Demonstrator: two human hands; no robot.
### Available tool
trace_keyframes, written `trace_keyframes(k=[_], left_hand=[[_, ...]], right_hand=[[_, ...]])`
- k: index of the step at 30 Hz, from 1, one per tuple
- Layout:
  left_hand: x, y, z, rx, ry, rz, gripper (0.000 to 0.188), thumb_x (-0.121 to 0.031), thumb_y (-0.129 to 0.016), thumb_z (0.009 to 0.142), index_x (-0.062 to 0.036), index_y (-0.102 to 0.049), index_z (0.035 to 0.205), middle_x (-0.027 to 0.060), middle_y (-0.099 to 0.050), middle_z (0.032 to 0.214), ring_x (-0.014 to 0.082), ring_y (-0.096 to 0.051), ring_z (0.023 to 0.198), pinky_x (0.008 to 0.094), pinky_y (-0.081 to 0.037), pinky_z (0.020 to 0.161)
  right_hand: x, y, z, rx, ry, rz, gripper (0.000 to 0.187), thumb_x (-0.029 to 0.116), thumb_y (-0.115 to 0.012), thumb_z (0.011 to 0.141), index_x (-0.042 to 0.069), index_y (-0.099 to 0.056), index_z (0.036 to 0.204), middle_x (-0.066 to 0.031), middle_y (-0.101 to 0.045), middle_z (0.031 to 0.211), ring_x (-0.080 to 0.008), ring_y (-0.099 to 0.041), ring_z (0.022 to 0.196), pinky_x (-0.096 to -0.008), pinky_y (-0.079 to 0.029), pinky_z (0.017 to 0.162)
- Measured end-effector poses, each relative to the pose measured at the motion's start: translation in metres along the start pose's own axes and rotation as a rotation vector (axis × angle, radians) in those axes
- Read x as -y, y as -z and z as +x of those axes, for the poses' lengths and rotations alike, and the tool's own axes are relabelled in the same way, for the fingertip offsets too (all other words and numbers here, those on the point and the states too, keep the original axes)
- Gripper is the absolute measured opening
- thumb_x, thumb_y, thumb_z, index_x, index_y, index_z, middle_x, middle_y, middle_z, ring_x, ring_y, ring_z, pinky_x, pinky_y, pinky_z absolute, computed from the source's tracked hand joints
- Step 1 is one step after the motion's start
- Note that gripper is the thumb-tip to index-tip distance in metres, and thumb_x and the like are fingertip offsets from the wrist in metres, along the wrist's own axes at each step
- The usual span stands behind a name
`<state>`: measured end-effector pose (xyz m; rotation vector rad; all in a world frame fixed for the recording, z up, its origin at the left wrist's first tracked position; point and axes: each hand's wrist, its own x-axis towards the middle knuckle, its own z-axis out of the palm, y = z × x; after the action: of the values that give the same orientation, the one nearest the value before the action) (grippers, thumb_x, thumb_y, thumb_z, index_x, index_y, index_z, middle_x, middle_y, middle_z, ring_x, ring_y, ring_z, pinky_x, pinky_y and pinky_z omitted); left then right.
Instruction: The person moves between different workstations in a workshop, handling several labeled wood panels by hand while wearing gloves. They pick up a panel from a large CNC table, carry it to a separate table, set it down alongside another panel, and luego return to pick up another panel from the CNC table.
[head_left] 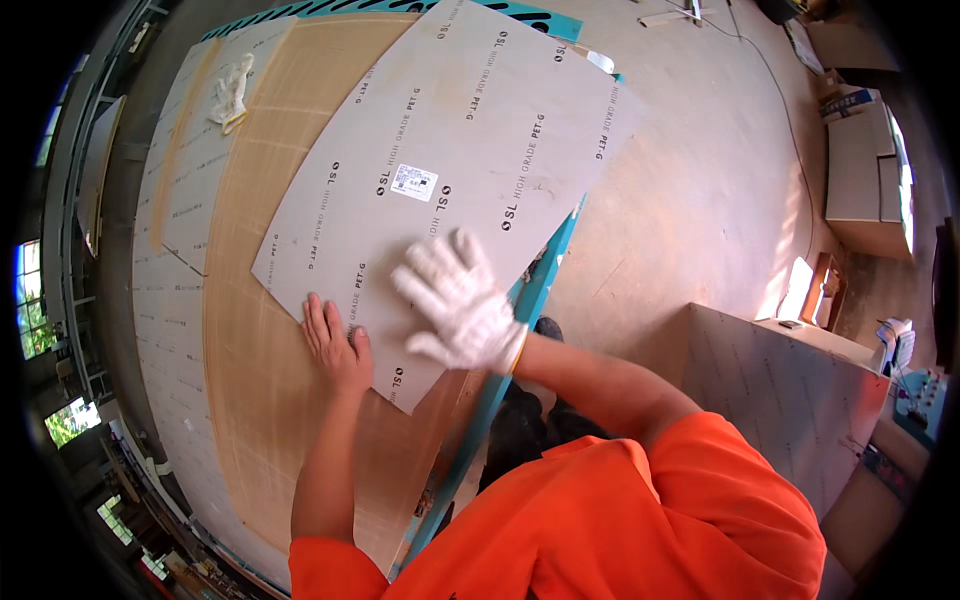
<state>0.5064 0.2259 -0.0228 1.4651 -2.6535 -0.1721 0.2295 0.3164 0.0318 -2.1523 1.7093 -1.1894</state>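
Observation:
A large grey panel (440,130) with printed film and a white label (415,182) lies slantwise over the tan board (290,350). My bare left hand (333,340) rests on the panel's near left edge, its fingers stretched out. My right hand (455,305) wears a white knit glove and is spread palm down over the panel's near part, fingers apart. I cannot tell whether its palm touches the surface. Neither hand grips anything. A second white glove (231,95) lies at the far left, on the boards beyond the grey panel.
The turquoise frame edge (553,265) of the work table runs along the boards on my side. To the right stand a grey sheet-sided box (775,375) and a cardboard box (860,180). A thin cable (790,120) trails over the floor. Metal racking lines the left.

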Motion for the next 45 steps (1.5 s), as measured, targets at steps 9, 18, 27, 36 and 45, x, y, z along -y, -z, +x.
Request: trace_keyframes(k=[9, 18, 27, 36, 45], left_hand=[[-0.003, 0.010, 0.001, -0.021, -0.096, -0.039, 0.067, -0.034, -0.047, 0.097, 0.0129, -0.040, 0.145, 0.0322, -0.024, 0.162, 0.0517, -0.022, 0.149, 0.0626, -0.015, 0.121], [-0.006, 0.019, -0.006, -0.004, -0.063, -0.014, 0.067, -0.033, -0.050, 0.095, 0.0136, -0.042, 0.143, 0.0326, -0.025, 0.161, 0.0521, -0.024, 0.148, 0.0626, -0.016, 0.121], [-0.028, 0.034, 0.012, -0.141, -0.054, -0.085, 0.065, -0.035, -0.055, 0.093, 0.0066, -0.047, 0.142, 0.0286, -0.029, 0.161, 0.0472, -0.024, 0.150, 0.0591, -0.019, 0.122], [0.023, 0.027, 0.014, -0.016, -0.157, -0.145, 0.051, -0.039, -0.050, 0.101, -0.0058, -0.059, 0.139, 0.0139, -0.039, 0.160, 0.0356, -0.034, 0.149, 0.0520, -0.032, 0.116], [0.030, 0.008, 0.004, -0.020, -0.172, -0.117, 0.046, -0.034, -0.046, 0.103, -0.0149, -0.053, 0.144, 0.0075, -0.032, 0.165, 0.0282, -0.025, 0.154, 0.0484, -0.026, 0.121]], right_hand=[[-0.331, 0.203, 0.034, -0.182, -0.808, -0.835, 0.086, 0.066, -0.047, 0.095, 0.008, -0.034, 0.157, -0.0245, -0.028, 0.164, -0.0378, -0.021, 0.154, -0.0596, -0.013, 0.122], [-0.276, 0.143, 0.046, -0.140, -0.212, -0.647, 0.082, 0.061, -0.057, 0.093, 0.009, -0.040, 0.154, -0.0219, -0.040, 0.158, -0.0407, -0.029, 0.151, -0.0555, -0.015, 0.125], [-0.047, 0.003, 0.010, 0.034, -0.037, -0.221, 0.085, 0.065, -0.064, 0.085, 0.001, -0.055, 0.140, -0.0243, -0.056, 0.140, -0.0447, -0.049, 0.136, -0.0606, -0.029, 0.118], [0.169, -0.117, -0.017, 0.087, -0.014, 0.404, 0.084, 0.040, -0.081, 0.070, 0.001, -0.054, 0.139, -0.0235, -0.049, 0.144, -0.0454, -0.041, 0.140, -0.0592, -0.029, 0.119], [0.035, -0.050, -0.008, -0.080, -0.048, -0.376, 0.078, 0.054, -0.064, 0.090, -0.006, -0.051, 0.139, -0.0265, -0.053, 0.140, -0.0479, -0.049, 0.131, -0.0637, -0.032, 0.113]])
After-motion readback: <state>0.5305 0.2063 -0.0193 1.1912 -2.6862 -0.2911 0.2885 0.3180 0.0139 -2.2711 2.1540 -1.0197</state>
